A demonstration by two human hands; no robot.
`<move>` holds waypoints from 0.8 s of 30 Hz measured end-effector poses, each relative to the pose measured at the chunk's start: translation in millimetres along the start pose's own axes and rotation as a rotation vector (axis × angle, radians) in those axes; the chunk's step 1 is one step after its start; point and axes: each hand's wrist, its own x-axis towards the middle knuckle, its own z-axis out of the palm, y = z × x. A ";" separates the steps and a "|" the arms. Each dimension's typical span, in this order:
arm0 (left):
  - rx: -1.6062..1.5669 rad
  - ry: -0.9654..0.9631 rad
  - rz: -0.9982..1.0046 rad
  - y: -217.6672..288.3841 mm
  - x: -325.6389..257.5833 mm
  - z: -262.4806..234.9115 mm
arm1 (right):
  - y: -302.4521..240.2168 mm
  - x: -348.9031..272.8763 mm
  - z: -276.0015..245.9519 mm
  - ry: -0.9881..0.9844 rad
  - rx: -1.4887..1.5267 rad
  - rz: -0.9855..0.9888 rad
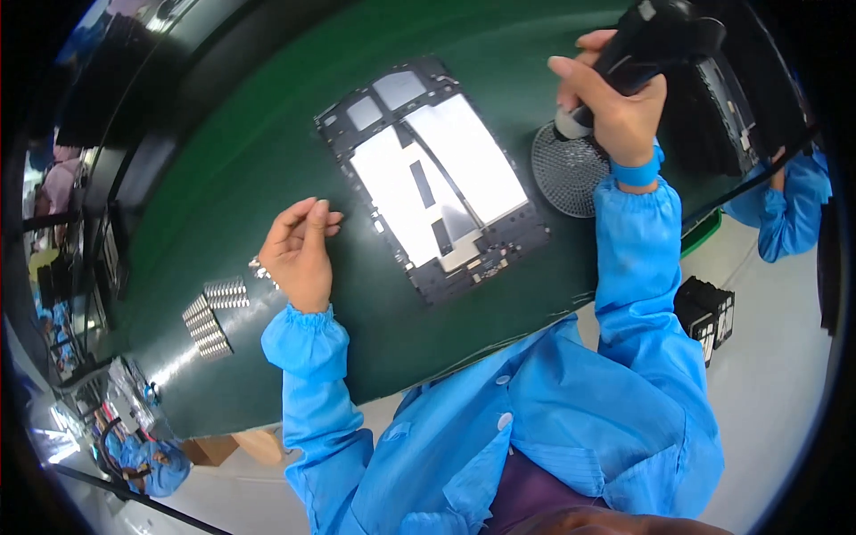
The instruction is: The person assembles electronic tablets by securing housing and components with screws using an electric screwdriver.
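An opened tablet-like device point(428, 183), with a black frame, bright silver-white panels and a dark strip between them, lies tilted on the green table point(374, 348). Left of it, my left hand point(300, 254) hovers with thumb and fingers pinched together; anything between the fingertips is too small to make out. Small metal pieces point(258, 267) lie partly hidden beside that hand. At the upper right, my right hand point(624, 116) is wrapped around a black pistol-shaped handheld device point(655, 45). Below it sits a round grey studded disc point(569, 174).
Rows of small metal parts point(209, 321) lie on the left of the table. Dark trays or device parts point(722, 116) stand at the right edge. Black stacked units point(704, 312) rest on the floor. Other people in blue sleeves point(785, 214) are at both sides.
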 end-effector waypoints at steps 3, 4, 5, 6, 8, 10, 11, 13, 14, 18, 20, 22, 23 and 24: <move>-0.029 0.003 -0.058 -0.9 -4.4 -7.8 | 2.0 0.3 1.3 -0.022 -0.015 -0.015; -0.053 0.002 -0.067 -1.5 -4.7 -10.5 | 2.3 1.0 2.0 -0.013 -0.022 -0.005; -0.079 -0.001 -0.076 -1.6 -5.1 -12.4 | 4.0 1.6 1.4 -0.018 -0.022 -0.009; -0.084 0.003 -0.075 -1.1 -5.7 -13.4 | 6.8 2.0 0.0 -0.028 -0.054 -0.032; -0.088 -0.018 -0.102 -0.2 -6.1 -15.0 | 8.2 2.1 -1.1 -0.040 -0.090 -0.059; -0.045 -0.021 -0.138 4.2 -5.8 -15.6 | 7.6 1.8 -1.5 -0.037 -0.118 -0.053; 0.004 -0.024 -0.174 6.6 -5.3 -16.1 | 8.1 1.9 -1.8 -0.037 -0.120 -0.055; 0.026 -0.024 -0.188 10.1 -3.8 -16.9 | 9.6 2.5 -2.2 -0.009 -0.112 -0.056; 0.052 -0.023 -0.203 10.8 -3.3 -17.8 | 10.0 2.2 -1.7 -0.009 -0.112 -0.057; -0.006 0.001 -0.184 6.2 -6.6 -26.0 | 4.0 -0.1 1.2 0.007 -0.058 0.011; -0.038 -0.033 -0.215 6.8 -4.5 -24.1 | 2.0 0.3 3.1 0.019 -0.065 0.056; -0.077 -0.087 -0.227 8.5 0.5 -17.5 | -4.8 -0.4 0.2 0.053 0.000 0.038; -0.071 -0.056 -0.228 10.2 1.5 -15.0 | -6.8 1.0 -3.8 0.023 0.014 -0.036; -0.095 -0.109 -0.249 13.4 2.9 -13.4 | -10.6 3.1 -2.0 0.031 0.030 -0.077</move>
